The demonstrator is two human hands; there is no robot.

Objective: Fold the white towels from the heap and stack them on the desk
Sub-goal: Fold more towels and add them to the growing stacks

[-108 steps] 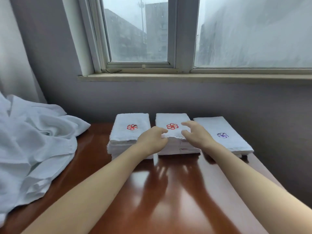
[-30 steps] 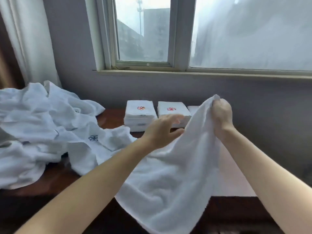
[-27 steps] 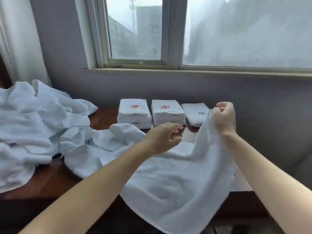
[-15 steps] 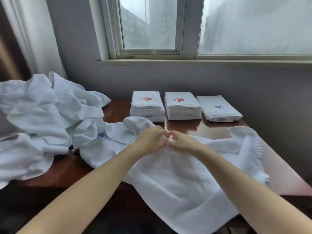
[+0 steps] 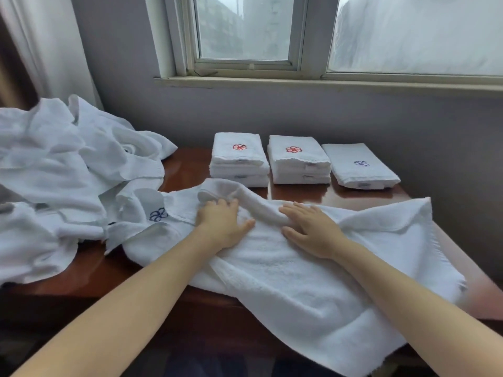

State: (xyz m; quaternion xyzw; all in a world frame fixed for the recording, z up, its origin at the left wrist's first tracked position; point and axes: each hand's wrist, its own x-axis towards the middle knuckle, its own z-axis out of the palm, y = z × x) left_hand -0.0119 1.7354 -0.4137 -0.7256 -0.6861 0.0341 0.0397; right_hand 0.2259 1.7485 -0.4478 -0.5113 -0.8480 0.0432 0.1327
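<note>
Draped crosswise over the near desk (image 5: pixel 89 268) edge, long axis left to right: towel (image 5: pixel 299 281). On its middle, side by side: right hand (image 5: pixel 310 229) flat with straight fingers, left hand (image 5: pixel 221 224) at a rolled ridge, pinching or pressing, cannot tell. Beyond, folded stacks (image 5: pixel 298 159); heap (image 5: pixel 54 164) leftward; window (image 5: pixel 245 28) behind.

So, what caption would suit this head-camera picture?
Left hand and right hand rest on an unfolded white towel on the desk, folded towels behind.

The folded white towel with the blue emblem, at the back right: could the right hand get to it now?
Probably yes. The right hand lies open on the spread white towel, and only cloth and bare brown wooden desk lie before the folded blue-emblem white towel.
</note>
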